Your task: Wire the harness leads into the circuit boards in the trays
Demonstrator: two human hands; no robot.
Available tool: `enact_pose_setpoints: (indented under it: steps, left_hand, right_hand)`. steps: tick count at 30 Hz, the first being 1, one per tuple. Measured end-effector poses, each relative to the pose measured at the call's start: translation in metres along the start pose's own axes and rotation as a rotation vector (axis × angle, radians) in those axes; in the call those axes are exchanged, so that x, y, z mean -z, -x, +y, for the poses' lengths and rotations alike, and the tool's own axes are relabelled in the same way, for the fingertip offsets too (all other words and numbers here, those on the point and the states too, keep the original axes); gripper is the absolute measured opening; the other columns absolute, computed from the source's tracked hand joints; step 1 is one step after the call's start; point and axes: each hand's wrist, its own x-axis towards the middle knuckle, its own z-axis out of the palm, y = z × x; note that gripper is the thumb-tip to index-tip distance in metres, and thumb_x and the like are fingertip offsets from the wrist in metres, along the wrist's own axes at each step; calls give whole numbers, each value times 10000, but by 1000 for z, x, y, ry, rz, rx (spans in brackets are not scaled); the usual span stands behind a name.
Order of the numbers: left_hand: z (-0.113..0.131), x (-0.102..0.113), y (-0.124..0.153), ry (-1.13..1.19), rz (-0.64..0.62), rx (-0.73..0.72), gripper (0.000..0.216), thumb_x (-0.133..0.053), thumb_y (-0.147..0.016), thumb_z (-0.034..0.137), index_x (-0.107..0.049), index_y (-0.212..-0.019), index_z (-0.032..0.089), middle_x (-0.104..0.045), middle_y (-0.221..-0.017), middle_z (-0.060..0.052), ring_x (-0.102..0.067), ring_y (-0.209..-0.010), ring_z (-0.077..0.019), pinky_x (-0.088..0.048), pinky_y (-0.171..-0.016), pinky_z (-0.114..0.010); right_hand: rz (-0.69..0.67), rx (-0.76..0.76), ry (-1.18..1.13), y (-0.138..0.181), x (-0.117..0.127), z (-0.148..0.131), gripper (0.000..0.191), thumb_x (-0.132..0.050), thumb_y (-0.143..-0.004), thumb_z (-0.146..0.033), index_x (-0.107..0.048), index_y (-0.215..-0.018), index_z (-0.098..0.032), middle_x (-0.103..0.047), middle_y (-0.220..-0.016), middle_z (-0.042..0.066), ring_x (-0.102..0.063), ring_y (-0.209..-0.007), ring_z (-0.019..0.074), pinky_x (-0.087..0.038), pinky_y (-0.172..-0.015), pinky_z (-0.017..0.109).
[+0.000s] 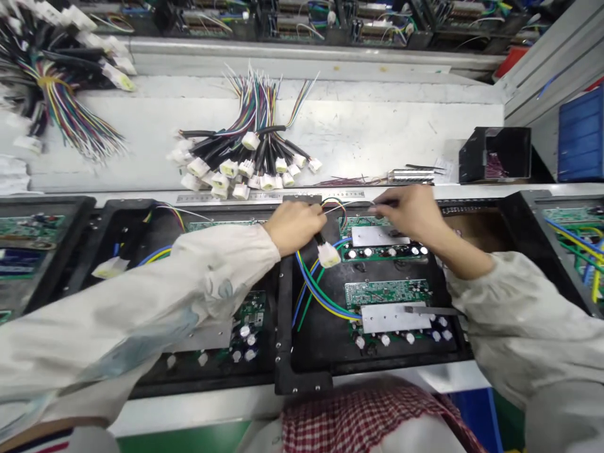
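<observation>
Overall: two hands are worked over one black tray [330, 343] on the counter [377, 132].
Left hand [295, 226]: closed in a fist on a sleeved lead [320, 240]. One white connector [329, 255] hangs just below the knuckles, likely lifted so it clears the boards.
Right hand [410, 211]: fingertips pinched shut on a thin dark piece [383, 204] pointed toward the left hand. Wire or tool cannot be told.
Thin wires [336, 211]: looped between the two hands, red and yellow seen. Probably steadied from both sides.
Boards: two counted in the tray. Upper board [361, 221] lies right under the right hand, lower board [387, 292] lies nearer the body.
Metal plate [377, 236]: one on each board, two in all.
Thick leads [311, 286]: blue, yellow and green, run from below the left hand to the lower board.
Harness bundles: two counted. Near bundle [245, 151] is laid beyond the left hand, far bundle [61, 94] well off to its left. Likely staged within reach.
Black box [495, 154]: one, beyond the right hand.
</observation>
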Motion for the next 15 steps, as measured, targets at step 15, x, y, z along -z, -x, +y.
enact_pose_setpoints:
  steps: [15]
  left_hand:
    - [-87, 31, -67, -37, 75, 215, 466, -441, -726, -16, -588, -1148, 117, -578, -1172, -129, -465, -1176, -353, -401, -940, -551]
  right_hand:
    - [-93, -146, -174, -13, -28, 11, 127, -730, -671, -233, -718, -749, -134, -701, -715, 60, -635, -624, 160, -495, -600, 305]
